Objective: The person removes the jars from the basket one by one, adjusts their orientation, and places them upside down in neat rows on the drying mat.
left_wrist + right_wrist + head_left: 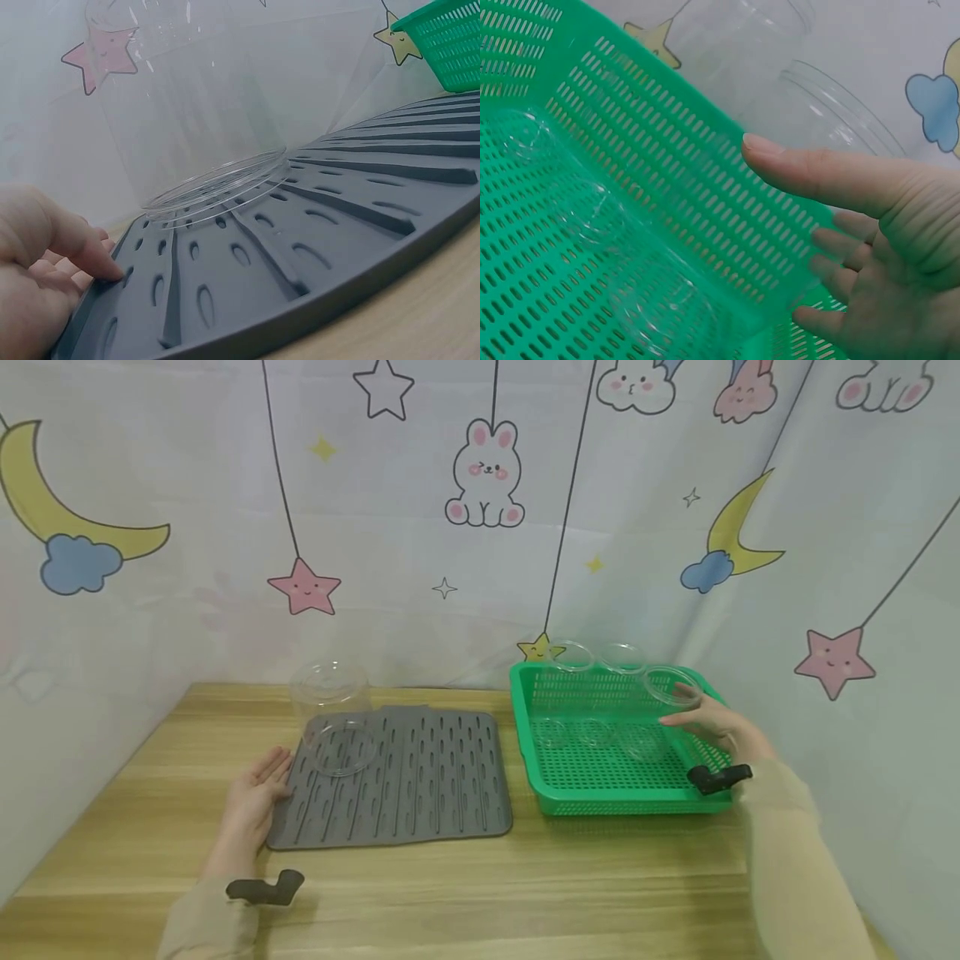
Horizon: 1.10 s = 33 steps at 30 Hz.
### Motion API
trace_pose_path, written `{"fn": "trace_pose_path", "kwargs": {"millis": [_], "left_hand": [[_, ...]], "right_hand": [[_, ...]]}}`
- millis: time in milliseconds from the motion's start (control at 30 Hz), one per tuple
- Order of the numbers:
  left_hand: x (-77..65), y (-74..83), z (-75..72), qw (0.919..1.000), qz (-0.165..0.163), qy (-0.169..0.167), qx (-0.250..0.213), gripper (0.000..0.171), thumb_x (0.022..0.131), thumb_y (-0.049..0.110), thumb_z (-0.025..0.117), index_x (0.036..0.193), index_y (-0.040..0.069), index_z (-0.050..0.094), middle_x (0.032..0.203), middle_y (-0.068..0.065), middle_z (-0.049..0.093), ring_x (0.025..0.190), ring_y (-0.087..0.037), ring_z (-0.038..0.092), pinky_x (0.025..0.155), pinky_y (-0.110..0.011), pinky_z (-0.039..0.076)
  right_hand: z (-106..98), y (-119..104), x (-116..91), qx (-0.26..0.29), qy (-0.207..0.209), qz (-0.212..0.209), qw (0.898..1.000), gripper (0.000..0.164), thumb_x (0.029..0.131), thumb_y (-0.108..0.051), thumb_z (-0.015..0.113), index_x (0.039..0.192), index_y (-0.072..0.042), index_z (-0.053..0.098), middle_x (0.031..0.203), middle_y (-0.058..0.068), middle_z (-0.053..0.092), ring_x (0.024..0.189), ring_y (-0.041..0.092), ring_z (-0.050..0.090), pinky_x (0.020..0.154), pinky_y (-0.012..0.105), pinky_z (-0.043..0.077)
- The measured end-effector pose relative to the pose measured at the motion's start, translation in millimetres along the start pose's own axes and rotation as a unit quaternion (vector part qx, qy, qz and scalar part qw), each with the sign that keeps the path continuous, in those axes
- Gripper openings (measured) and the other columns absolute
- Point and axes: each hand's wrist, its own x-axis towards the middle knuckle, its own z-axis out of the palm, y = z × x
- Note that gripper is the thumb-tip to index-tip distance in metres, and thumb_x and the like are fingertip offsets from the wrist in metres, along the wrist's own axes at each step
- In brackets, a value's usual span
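The rightmost clear jar (649,712) stands just left of the right grip (712,723).

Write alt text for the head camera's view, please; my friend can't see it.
A person's right hand is at the rightmost of three clear containers in a green basket, while the left hand is at the left edge of a gray mat bearing another clear container. Basket and mat rest on a wood-grain table.

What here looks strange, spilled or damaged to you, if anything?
Nothing stands out. One clear jar stands on the grey mat, three more jars stand in the green basket, and I see no spill or crack, though transparent walls could hide small damage.
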Motion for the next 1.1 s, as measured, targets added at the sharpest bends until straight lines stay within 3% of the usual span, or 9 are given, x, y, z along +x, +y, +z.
{"fn": "trace_pose_path", "kwargs": {"millis": [467, 933, 1100], "left_hand": [[0.2, 0.0, 0.9, 1.0000, 0.003, 0.005, -0.003, 0.083, 0.082, -0.024, 0.030, 0.154, -0.001, -0.004, 0.163, -0.019, -0.001, 0.151, -0.030, 0.005, 0.125, -0.029, 0.012], [0.5, -0.2, -0.2, 0.9998, 0.007, 0.005, -0.016, 0.082, 0.082, -0.024, 0.030, 0.154, -0.002, -0.004, 0.163, -0.020, -0.002, 0.151, -0.029, 0.005, 0.125, -0.028, 0.011], [-0.1, -0.1, 0.2, 0.9997, 0.009, -0.001, -0.023, 0.082, 0.083, -0.024, 0.029, 0.154, -0.001, -0.005, 0.163, -0.020, -0.004, 0.152, -0.029, 0.003, 0.125, -0.028, 0.011]], "right_hand": [[6.1, -6.8, 0.8, 0.006, 0.019, 0.000, 1.000, 0.098, 0.093, -0.007, 0.063, 0.155, -0.004, -0.012, 0.158, 0.032, -0.011, 0.147, 0.050, -0.004, 0.123, 0.058, 0.013], [4.2, -27.4, -12.7, 0.022, 0.054, -0.008, 0.998, 0.095, 0.095, -0.014, 0.061, 0.154, -0.001, -0.012, 0.160, 0.025, -0.017, 0.148, 0.047, -0.007, 0.124, 0.059, 0.006], [3.2, -36.3, -19.3, 0.044, 0.086, -0.013, 0.995, 0.095, 0.095, -0.017, 0.062, 0.156, -0.008, -0.010, 0.162, 0.020, -0.017, 0.149, 0.040, -0.011, 0.125, 0.055, 0.000]]}}
